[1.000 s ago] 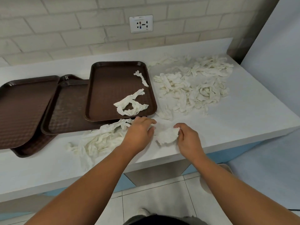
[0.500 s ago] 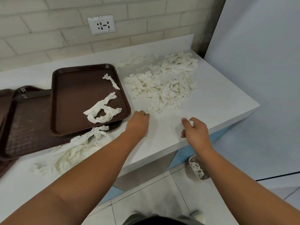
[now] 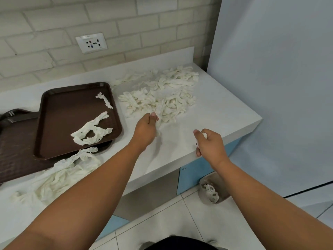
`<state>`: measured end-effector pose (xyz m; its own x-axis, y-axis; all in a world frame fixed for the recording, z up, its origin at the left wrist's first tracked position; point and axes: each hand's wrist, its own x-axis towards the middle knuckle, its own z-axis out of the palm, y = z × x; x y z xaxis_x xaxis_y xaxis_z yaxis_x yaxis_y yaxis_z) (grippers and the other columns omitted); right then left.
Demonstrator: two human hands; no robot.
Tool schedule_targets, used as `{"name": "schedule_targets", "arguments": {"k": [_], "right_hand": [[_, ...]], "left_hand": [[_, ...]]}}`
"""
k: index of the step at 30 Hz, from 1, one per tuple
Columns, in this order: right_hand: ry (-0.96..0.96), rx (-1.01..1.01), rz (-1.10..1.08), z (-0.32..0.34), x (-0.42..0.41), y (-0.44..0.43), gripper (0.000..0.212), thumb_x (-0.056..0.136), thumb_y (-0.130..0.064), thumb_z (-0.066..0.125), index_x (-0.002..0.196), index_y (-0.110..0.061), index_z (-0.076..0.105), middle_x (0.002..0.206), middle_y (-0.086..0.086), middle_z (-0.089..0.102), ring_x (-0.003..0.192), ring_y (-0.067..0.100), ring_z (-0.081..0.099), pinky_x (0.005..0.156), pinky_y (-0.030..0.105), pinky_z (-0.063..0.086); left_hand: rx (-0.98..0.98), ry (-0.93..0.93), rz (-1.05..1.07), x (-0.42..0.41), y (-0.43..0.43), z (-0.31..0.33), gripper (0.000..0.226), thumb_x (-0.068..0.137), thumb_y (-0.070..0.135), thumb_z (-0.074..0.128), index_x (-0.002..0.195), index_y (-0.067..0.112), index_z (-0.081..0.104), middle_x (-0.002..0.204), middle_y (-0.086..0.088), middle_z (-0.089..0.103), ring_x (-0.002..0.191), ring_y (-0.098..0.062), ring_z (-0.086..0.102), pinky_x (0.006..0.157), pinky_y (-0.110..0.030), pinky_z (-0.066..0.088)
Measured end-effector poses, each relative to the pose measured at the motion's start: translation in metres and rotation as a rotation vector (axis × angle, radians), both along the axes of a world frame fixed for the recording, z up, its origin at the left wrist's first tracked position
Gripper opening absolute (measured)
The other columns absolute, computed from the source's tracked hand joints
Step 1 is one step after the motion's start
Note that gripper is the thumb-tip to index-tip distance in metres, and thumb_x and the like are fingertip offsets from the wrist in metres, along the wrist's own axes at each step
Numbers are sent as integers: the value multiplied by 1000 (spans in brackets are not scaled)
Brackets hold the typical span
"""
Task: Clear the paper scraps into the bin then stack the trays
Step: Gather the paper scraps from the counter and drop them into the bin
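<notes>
Paper scraps: main pile (image 3: 162, 94) lies on the white counter (image 3: 216, 114), rear right, w/ its far edge near the backsplash. Second pile (image 3: 59, 175) sits at the front left, touching the tray stack. Two loose strips (image 3: 91, 131) lie in the top tray (image 3: 75, 103). That tray rests on a lower tray (image 3: 16, 147), offset to the right; a third tray edge (image 3: 10, 112) shows at far left.

Left hand (image 3: 145, 130): fingers curled, thumb tip touching the near edge of the main pile; grip on paper cannot be confirmed.
Right hand (image 3: 210, 143): closed on a small wad of scrap (image 3: 204, 135), positioned over the counter's front edge.

Bin (image 3: 213, 190): on the floor below the counter's right front corner, some scraps inside.

Clearance: bare counter surface between the hands and out to the right corner. Wall socket (image 3: 91, 43) markings not legible.
</notes>
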<state>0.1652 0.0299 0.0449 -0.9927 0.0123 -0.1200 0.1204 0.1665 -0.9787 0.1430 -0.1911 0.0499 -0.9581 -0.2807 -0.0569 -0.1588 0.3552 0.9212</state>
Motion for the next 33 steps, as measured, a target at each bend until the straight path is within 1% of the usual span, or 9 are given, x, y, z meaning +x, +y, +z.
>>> {"name": "schedule_targets", "arguments": {"k": [4, 7, 11, 14, 17, 23, 27, 30, 33], "right_hand": [[47, 42, -9, 8, -13, 39, 46, 93, -37, 60, 66, -10, 35, 56, 2, 33, 51, 19, 33, 51, 28, 32], [62, 64, -31, 10, -22, 73, 32, 93, -36, 60, 75, -17, 43, 54, -5, 36, 47, 14, 31, 48, 25, 30], [56, 65, -33, 6, -30, 122, 7, 95, -28, 57, 91, -23, 61, 55, -10, 50, 46, 12, 38, 49, 25, 36], [1, 51, -53, -6, -35, 162, 17, 99, -19, 49, 89, -16, 63, 68, 1, 63, 47, 15, 43, 51, 29, 40], [-81, 38, -85, -29, -38, 201, 18, 101, -15, 46, 90, -12, 60, 64, 4, 55, 45, 16, 41, 48, 29, 38], [-188, 114, -260, -88, -37, 243, 54, 96, -50, 51, 54, -21, 33, 50, -6, 34, 50, 13, 33, 54, 34, 34], [-264, 187, -356, -149, -39, 255, 59, 101, -50, 39, 50, -21, 30, 49, -4, 31, 47, 12, 29, 53, 30, 27], [-368, 261, -350, -195, -43, 258, 60, 103, -45, 34, 49, -20, 34, 48, -3, 35, 48, 14, 34, 56, 32, 28], [-445, 279, -383, -242, -45, 260, 60, 103, -44, 34, 49, -20, 33, 47, -3, 34, 48, 15, 34, 57, 32, 29]], "left_hand": [[545, -96, -25, -10, 50, 26, 41, 101, 47, 48, 106, 8, 57, 85, -7, 48, 58, -22, 52, 73, -51, 61], [484, -160, -151, -20, 93, 33, 36, 94, 42, 63, 105, 8, 55, 73, -3, 42, 54, -16, 46, 66, -37, 58], [433, -189, -339, -29, 152, 23, 9, 96, 17, 65, 100, 14, 57, 83, -3, 49, 60, -15, 44, 62, -29, 48], [387, -232, -397, -33, 195, 8, 13, 100, 17, 58, 112, 13, 60, 91, -5, 58, 58, -16, 45, 53, -28, 44], [263, -287, -448, -36, 233, -16, 21, 99, 34, 58, 104, 15, 63, 75, -2, 55, 51, -14, 39, 45, -24, 32], [63, -439, -474, -39, 292, -87, 60, 86, 77, 44, 66, 20, 40, 63, -2, 34, 44, -11, 26, 47, -25, 23], [-21, -550, -489, -48, 316, -154, 57, 96, 64, 42, 58, 22, 36, 48, 7, 34, 36, -7, 29, 46, -25, 26], [-77, -615, -499, -55, 325, -211, 59, 101, 52, 41, 62, 8, 52, 52, 6, 40, 47, -11, 39, 50, -26, 31], [-88, -681, -561, -62, 326, -268, 44, 101, 42, 41, 70, 19, 62, 60, 2, 49, 57, -19, 45, 56, -27, 37]]}}
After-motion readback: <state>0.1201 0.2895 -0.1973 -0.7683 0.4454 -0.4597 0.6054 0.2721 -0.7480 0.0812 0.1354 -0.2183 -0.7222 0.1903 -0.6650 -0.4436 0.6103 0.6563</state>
